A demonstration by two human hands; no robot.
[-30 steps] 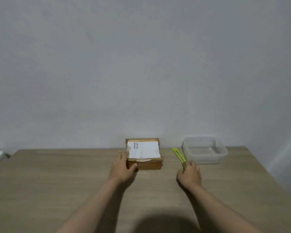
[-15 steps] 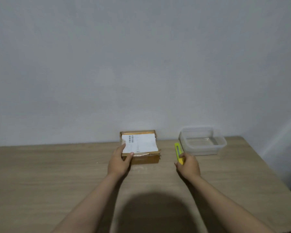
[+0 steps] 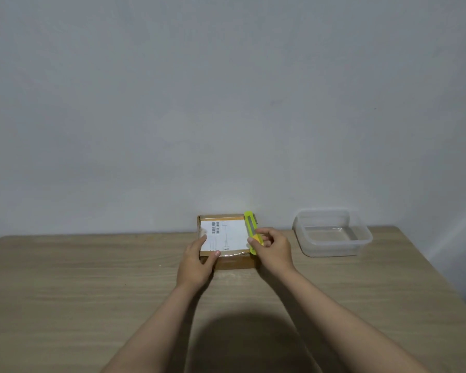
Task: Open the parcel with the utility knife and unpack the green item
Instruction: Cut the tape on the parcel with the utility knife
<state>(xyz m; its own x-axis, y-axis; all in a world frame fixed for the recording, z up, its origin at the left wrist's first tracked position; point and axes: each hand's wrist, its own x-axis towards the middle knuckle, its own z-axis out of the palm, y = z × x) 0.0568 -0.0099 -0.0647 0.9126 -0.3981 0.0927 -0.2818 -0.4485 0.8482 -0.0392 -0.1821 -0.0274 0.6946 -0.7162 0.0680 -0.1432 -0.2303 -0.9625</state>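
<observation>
My left hand [image 3: 195, 262] grips the near-left corner of the flat brown cardboard parcel [image 3: 226, 241] at the wooden table's [image 3: 92, 292] far edge, against the wall. My right hand [image 3: 273, 250] pinches the yellow-green utility knife [image 3: 250, 228] along the parcel's right edge. At 2 o'clock, apart from the parcel, a clear plastic tub [image 3: 332, 232] bounds that side; bare tabletop lies at 9 and 6 o'clock.

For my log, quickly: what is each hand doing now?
Left hand: grips the parcel corner.
Right hand: holds the knife.
</observation>
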